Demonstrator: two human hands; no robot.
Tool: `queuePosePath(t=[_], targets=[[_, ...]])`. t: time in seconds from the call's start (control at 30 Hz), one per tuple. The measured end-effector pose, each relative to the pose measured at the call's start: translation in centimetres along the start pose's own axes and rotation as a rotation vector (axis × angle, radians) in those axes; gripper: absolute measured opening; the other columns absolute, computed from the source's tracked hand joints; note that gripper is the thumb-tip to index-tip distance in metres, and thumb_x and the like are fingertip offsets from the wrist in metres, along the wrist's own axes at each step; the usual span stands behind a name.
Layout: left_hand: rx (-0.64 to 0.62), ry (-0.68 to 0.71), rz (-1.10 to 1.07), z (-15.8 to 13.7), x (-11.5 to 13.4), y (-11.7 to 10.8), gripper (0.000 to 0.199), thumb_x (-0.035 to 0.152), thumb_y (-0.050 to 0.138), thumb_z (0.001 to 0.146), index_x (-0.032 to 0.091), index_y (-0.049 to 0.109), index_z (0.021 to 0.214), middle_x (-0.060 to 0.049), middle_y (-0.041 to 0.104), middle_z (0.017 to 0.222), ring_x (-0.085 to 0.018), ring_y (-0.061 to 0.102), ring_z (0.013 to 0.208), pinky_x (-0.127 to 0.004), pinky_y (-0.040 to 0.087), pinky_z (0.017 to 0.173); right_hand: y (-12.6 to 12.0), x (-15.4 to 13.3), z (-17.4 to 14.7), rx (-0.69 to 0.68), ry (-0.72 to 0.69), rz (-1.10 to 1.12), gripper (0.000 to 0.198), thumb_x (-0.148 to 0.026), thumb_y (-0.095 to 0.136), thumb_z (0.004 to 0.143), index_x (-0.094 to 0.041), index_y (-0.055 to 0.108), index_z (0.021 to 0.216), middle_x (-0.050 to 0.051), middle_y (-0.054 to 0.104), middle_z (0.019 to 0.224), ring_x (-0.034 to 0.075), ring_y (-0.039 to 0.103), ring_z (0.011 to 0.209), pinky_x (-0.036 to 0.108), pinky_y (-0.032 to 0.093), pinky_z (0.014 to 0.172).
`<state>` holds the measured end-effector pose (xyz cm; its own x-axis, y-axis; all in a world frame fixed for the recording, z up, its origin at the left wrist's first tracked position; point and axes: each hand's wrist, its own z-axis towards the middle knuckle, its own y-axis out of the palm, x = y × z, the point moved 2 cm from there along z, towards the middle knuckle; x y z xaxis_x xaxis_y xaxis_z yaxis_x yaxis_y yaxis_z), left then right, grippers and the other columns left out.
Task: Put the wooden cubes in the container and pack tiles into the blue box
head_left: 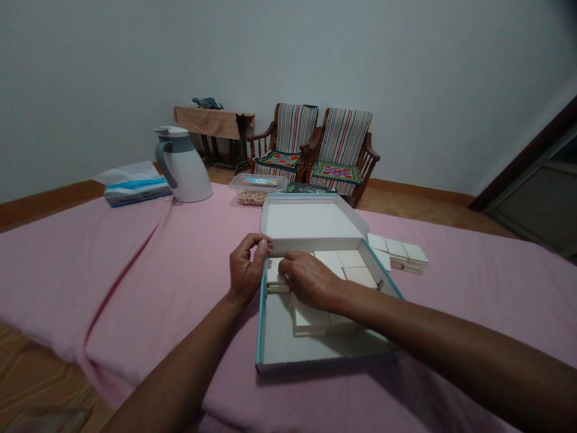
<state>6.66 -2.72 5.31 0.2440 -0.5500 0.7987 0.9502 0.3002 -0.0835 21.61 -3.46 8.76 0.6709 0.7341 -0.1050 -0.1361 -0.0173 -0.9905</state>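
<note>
An open cardboard box (324,364) with light blue edges lies on the pink cloth, its white lid (311,218) folded back. Thick white square tiles (359,276) are stacked in several piles inside, mostly toward the back. At the box's back left corner, my left hand (247,267) is closed with curled fingers on the side wall. My right hand (311,279) reaches into the box from the right. Its fingers are bent down onto a white square tile (274,269) of the left pile, and the fingertips are partly hidden.
More white tiles (401,251) lie stacked right of the box. Behind it are a clear plastic tub (252,197) of small round beige items and a dark flat item (311,188). A white-grey jug (192,174) and a tissue pack (137,191) stand back left. Two wooden chairs (372,153) are beyond.
</note>
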Motion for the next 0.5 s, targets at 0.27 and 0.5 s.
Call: queuePosePath(t=[0.27, 0.5], targets=[[0.012, -0.008, 0.021, 0.0, 0.3, 0.1, 0.019, 0.033, 0.052, 0.088, 0.017, 0.061, 0.083, -0.001, 0.061, 0.072, -0.015, 0.058, 0.068, -0.026, 0.045, 0.064, -2.4, -2.7, -1.5, -0.122, -0.199, -0.052, 0.017, -0.015, 0.052, 0.081, -0.015, 0.068, 0.076, 0.010, 0.069, 0.074, 0.022, 0.061, 0.076, 0.034, 0.037, 0.073], [0.011, -0.004, 0.030, 0.0, 0.3, 0.0, 0.019, 0.033, 0.053, 0.087, 0.016, 0.061, 0.083, -0.001, 0.061, 0.072, -0.015, 0.058, 0.069, -0.026, 0.045, 0.065, -0.6, -4.3, -0.7, -0.371, -0.254, -0.170, 0.019, -0.013, 0.050, 0.083, -0.012, 0.069, 0.086, 0.014, 0.072, 0.077, 0.024, 0.066, 0.077, 0.044, 0.036, 0.085]])
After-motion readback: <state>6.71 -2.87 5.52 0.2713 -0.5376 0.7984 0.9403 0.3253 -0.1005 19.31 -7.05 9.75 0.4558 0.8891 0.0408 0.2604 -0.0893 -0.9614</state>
